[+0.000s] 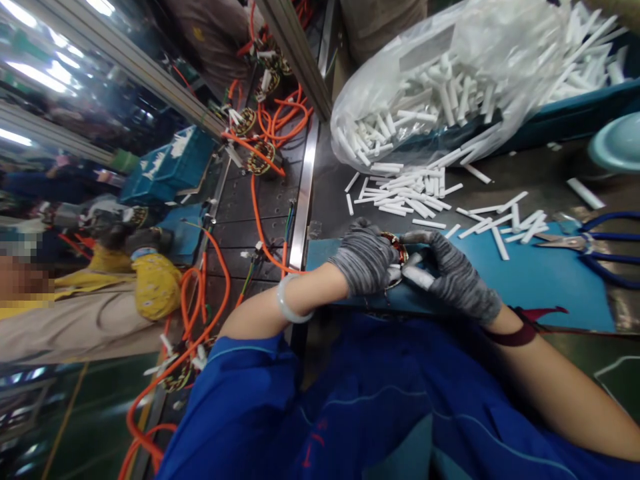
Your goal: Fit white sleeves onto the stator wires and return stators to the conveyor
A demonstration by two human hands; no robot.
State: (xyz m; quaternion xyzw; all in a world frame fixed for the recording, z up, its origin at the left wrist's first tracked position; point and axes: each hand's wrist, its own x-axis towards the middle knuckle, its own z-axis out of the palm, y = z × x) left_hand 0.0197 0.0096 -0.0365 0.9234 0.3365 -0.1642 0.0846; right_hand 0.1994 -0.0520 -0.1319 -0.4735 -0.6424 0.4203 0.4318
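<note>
A small ring-shaped wound stator (401, 251) with copper-coloured windings is held over the blue mat, mostly covered by my hands. My left hand (366, 259), in a grey striped glove, is closed around its left side. From the right, my right hand (457, 277), gloved alike, has its fingers curled against the stator's edge. Pale thumb and finger tips meet near the lower rim; whether a white sleeve is pinched there I cannot tell. Loose white sleeves (413, 190) lie scattered just beyond my hands. Blue-handled scissors (585, 243) rest at the mat's right side.
A plastic bag (370, 100) of white sleeves spills from a teal bin (560, 117) at the back. A light-blue bowl (620, 143) stands far right. Left of a metal rail (306, 200), a conveyor (227, 233) carries stators with orange cables (257, 220). A co-worker's yellow sleeve (157, 283) shows beyond.
</note>
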